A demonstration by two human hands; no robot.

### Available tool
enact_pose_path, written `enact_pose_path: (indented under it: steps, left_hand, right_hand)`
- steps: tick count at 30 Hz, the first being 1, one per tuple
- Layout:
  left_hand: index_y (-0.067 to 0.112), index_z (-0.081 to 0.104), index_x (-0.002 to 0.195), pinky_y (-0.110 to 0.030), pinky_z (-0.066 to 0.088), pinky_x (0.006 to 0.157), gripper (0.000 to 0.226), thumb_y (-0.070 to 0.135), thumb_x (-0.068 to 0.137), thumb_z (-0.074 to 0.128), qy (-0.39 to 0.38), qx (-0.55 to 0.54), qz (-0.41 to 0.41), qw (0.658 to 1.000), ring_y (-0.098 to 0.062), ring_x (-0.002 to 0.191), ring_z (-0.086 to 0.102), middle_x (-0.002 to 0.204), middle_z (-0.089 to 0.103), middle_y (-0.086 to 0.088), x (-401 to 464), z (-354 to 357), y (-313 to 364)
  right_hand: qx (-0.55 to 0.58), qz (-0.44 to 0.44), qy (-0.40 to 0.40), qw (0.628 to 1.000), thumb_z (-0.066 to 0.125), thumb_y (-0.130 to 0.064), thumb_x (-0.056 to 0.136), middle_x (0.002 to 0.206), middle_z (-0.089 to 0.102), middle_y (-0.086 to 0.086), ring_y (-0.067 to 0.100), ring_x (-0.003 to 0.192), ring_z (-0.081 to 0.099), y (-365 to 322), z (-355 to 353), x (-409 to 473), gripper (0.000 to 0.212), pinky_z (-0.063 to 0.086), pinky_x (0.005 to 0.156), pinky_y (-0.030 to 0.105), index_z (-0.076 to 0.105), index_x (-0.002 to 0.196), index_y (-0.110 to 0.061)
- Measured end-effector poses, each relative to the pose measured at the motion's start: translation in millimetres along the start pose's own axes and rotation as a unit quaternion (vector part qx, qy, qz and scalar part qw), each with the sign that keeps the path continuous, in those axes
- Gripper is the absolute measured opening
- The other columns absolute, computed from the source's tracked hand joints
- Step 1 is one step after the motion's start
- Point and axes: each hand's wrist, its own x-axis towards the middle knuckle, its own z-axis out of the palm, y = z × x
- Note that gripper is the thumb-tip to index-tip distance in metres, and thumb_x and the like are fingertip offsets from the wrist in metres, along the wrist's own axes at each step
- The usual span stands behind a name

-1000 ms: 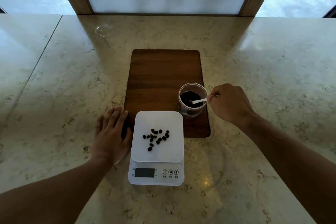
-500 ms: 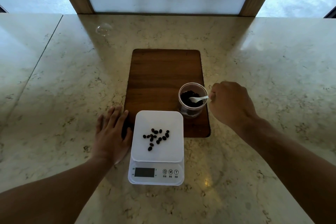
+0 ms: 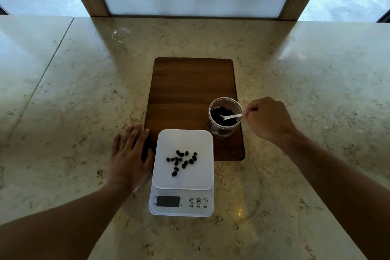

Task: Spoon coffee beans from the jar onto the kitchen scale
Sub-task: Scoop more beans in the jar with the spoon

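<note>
Right hand [image 3: 268, 119] pinches a white spoon [image 3: 231, 116], bowl dipped in coffee beans inside clear jar [image 3: 224, 118] on wooden board [image 3: 190, 95]. Left hand [image 3: 129, 159] flat, fingers together, on marble worktop [image 3: 73, 101] beside white scale [image 3: 182, 173] w/ approx. a dozen loose beans [image 3: 182, 160] on top.

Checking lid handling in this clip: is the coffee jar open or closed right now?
Open. The jar has no lid; the white spoon held by the right hand dips through its mouth into the beans.
</note>
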Motion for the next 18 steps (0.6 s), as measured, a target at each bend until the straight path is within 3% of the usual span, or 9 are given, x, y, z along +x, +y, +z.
enact_pose_path:
  steps: [5, 9, 18]
  left_hand:
    - [0.018, 0.034, 0.15, -0.052, 0.01, 0.122, 0.066, 0.047, 0.092, 0.025, -0.003, -0.002, -0.001, 1.0, -0.023, 0.152, 0.01, 0.162, 0.025, -0.008, -0.1, -0.3, 0.6]
    - [0.018, 0.034, 0.151, -0.052, 0.01, 0.122, 0.066, 0.047, 0.092, 0.024, -0.002, -0.002, 0.0, 1.0, -0.023, 0.152, 0.009, 0.163, 0.024, -0.009, -0.5, -1.5, 1.1]
    - [0.019, 0.032, 0.151, -0.051, 0.009, 0.122, 0.066, 0.048, 0.093, 0.024, -0.004, -0.002, 0.003, 1.0, -0.021, 0.153, 0.007, 0.163, 0.022, -0.008, 0.2, 0.4, -0.8]
  right_hand:
    - [0.06, 0.042, -0.033, 0.997, 0.058, -0.016, 0.087, 0.067, 0.071, 0.005, 0.023, 0.064, 0.064, 4.3, -8.4, 1.0, 0.023, 0.046, 0.058, 0.026, 0.079, 0.075, -0.015]
    - [0.083, 0.052, -0.052, 0.994, 0.062, -0.02, 0.089, 0.07, 0.07, 0.005, 0.018, 0.061, 0.06, 9.1, -9.4, 2.7, 0.021, 0.046, 0.062, 0.029, 0.08, 0.082, -0.011]
    - [0.156, 0.1, -0.055, 0.981, 0.065, -0.022, 0.089, 0.06, 0.065, -0.001, 0.01, 0.049, 0.051, 16.5, -7.8, 3.6, 0.017, 0.035, 0.048, 0.023, 0.077, 0.077, -0.019]
